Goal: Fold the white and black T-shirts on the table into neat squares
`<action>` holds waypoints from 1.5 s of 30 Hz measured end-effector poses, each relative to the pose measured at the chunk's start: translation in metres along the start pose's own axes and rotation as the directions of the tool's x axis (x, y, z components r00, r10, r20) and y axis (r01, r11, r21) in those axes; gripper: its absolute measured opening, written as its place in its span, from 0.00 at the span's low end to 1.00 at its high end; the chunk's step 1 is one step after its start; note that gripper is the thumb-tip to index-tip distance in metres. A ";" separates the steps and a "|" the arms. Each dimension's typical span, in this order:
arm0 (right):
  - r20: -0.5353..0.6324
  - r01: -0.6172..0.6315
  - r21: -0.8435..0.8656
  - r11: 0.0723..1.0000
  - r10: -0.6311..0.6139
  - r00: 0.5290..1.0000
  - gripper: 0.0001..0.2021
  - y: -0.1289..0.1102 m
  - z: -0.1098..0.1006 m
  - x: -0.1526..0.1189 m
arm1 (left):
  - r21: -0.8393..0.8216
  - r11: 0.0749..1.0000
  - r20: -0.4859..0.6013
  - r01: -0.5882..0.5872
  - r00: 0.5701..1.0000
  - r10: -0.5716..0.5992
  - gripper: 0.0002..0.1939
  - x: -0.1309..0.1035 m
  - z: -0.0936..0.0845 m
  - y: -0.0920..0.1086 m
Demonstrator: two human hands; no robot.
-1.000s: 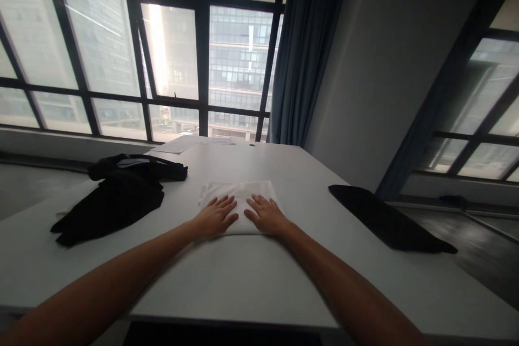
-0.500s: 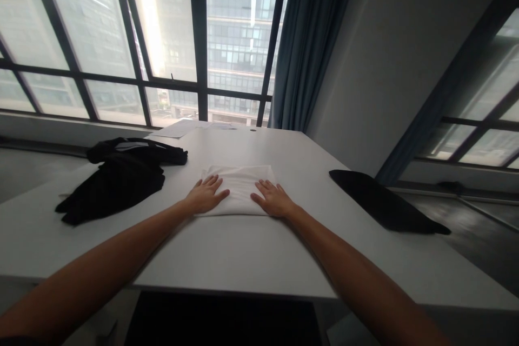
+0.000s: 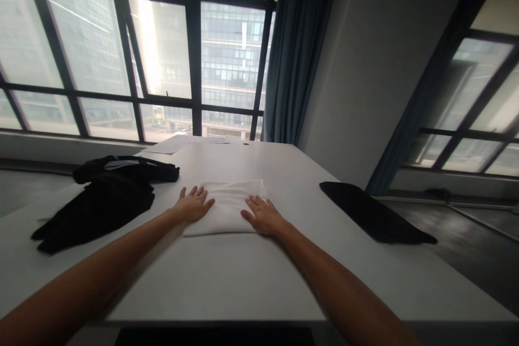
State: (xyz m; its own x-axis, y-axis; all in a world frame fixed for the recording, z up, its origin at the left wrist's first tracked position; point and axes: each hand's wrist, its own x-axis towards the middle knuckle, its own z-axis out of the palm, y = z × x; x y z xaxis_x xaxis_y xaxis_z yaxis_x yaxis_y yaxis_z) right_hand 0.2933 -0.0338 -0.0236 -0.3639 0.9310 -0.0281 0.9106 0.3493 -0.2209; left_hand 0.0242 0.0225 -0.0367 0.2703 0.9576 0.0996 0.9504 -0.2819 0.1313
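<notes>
A folded white cloth [image 3: 227, 206] lies flat on the white table [image 3: 227, 275] in front of me. My left hand [image 3: 192, 205] rests palm down on the cloth's left edge, fingers spread. On the cloth's right side lies my right hand [image 3: 263, 215], also flat with fingers apart. Neither hand grips anything.
A crumpled black garment [image 3: 101, 200] lies on the table to the left. A flat folded black cloth [image 3: 371, 219] sits at the right edge. Papers [image 3: 178, 144] lie at the far end by the windows. A dark curtain [image 3: 298, 48] hangs behind.
My hands have slid apart from the middle of the white cloth toward its left and right edges. The view has shifted slightly.
</notes>
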 end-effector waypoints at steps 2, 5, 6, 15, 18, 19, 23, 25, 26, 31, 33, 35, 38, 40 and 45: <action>-0.001 0.011 0.000 1.000 -0.011 1.000 0.38 0.000 -0.002 -0.001 | 0.014 0.998 -0.055 -0.066 0.996 0.067 0.36 0.017 0.000 0.007; -0.076 0.046 -0.018 0.999 -0.047 0.996 0.35 -0.002 -0.005 -0.006 | -0.021 0.995 0.017 -0.099 0.995 0.100 0.36 0.043 0.002 0.012; -0.116 0.078 -0.029 0.997 -0.081 0.990 0.34 -0.002 -0.006 -0.007 | -0.030 0.997 0.055 -0.073 0.996 0.075 0.37 0.050 0.002 0.012; -0.150 0.191 -0.013 0.981 -0.191 0.970 0.30 -0.001 -0.003 -0.006 | 0.012 0.973 -0.005 0.231 0.973 -0.231 0.35 0.069 -0.009 -0.003; -0.143 0.111 0.001 0.994 -0.110 0.984 0.27 0.009 -0.004 -0.003 | 0.018 0.971 -0.040 0.240 0.970 -0.240 0.31 0.054 -0.011 0.015; -0.135 0.103 0.005 0.995 -0.102 0.986 0.26 0.011 -0.004 -0.002 | 0.030 0.981 -0.038 0.193 0.981 -0.192 0.31 0.044 -0.011 0.023; -0.101 0.101 0.012 0.995 -0.099 0.990 0.28 0.014 -0.006 -0.002 | 0.053 0.989 0.080 -0.139 0.988 0.134 0.40 -0.009 -0.005 0.039; -0.078 0.119 0.011 0.993 -0.118 0.990 0.29 0.013 -0.008 -0.002 | 0.044 0.980 0.078 -0.193 0.979 0.190 0.41 -0.030 -0.005 0.036; -0.064 0.138 0.005 0.990 -0.137 0.988 0.29 0.014 -0.009 -0.002 | 0.040 0.981 0.058 -0.191 0.980 0.188 0.39 -0.036 -0.005 0.033; -0.082 0.128 -0.114 0.985 -0.138 0.987 0.28 0.052 -0.027 -0.002 | -0.031 0.992 0.013 -0.121 0.993 0.121 0.30 -0.028 -0.006 0.026; -0.128 0.020 -0.176 0.984 -0.042 0.991 0.28 0.088 -0.042 -0.005 | -0.067 0.991 0.002 -0.113 0.994 0.113 0.30 -0.013 -0.002 0.033; -0.206 -0.118 -0.201 0.972 0.076 0.976 0.26 0.133 -0.059 -0.012 | -0.092 0.989 -0.013 -0.114 0.994 0.113 0.30 0.006 0.003 0.046; -0.296 -0.293 -0.195 0.936 0.229 0.927 0.22 0.197 -0.080 -0.030 | -0.119 0.987 -0.013 -0.107 0.994 0.106 0.29 0.044 0.011 0.076; -0.352 -0.390 -0.146 0.909 0.320 0.880 0.21 0.230 -0.086 -0.046 | -0.136 0.986 0.001 -0.098 0.995 0.099 0.28 0.075 0.016 0.104; -0.327 -0.584 -0.064 0.809 0.536 0.779 0.28 0.278 -0.073 -0.078 | -0.158 0.978 0.019 -0.138 0.990 0.143 0.28 0.158 0.032 0.184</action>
State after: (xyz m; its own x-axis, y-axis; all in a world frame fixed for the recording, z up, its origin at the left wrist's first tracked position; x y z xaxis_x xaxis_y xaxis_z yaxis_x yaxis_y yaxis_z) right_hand 0.5892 -0.0013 -0.0122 0.2685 0.9466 0.1785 0.9620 -0.2539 -0.1004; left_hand 0.2464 0.1237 -0.0282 0.4060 0.9085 0.0989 0.8677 -0.4172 0.2701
